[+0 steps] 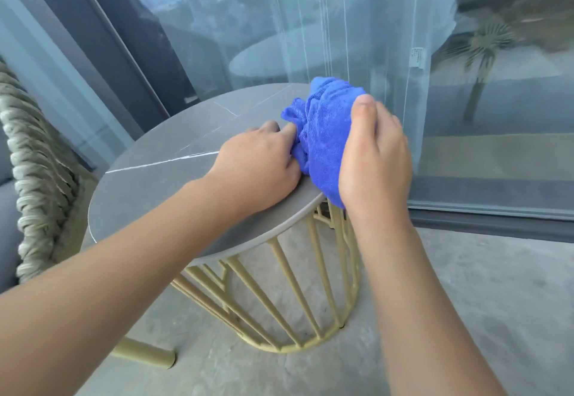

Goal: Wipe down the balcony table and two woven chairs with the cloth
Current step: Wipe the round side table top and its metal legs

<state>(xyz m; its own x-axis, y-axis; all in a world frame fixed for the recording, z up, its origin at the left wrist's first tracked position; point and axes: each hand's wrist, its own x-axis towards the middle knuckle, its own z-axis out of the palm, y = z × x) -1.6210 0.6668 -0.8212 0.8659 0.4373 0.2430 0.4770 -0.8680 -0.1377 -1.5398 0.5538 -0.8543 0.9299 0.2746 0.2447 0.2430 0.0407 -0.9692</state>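
A bunched blue cloth [326, 128] sits at the right edge of the round grey table top [161, 184], which has white veins. My right hand [375, 153] grips the cloth from the right, thumb on top. My left hand [257, 162] lies on the table top and pinches the cloth's left side with its fingertips. Part of a woven rope chair [34, 159] shows at the far left.
The table stands on a yellow metal wire base [279, 296]. A glass sliding door [497, 85] with a sheer curtain [357, 23] behind it runs just beyond the table, on a dark track [497, 218]. The floor [481, 302] is grey concrete. The chair's yellow leg [146, 355] reaches under the table.
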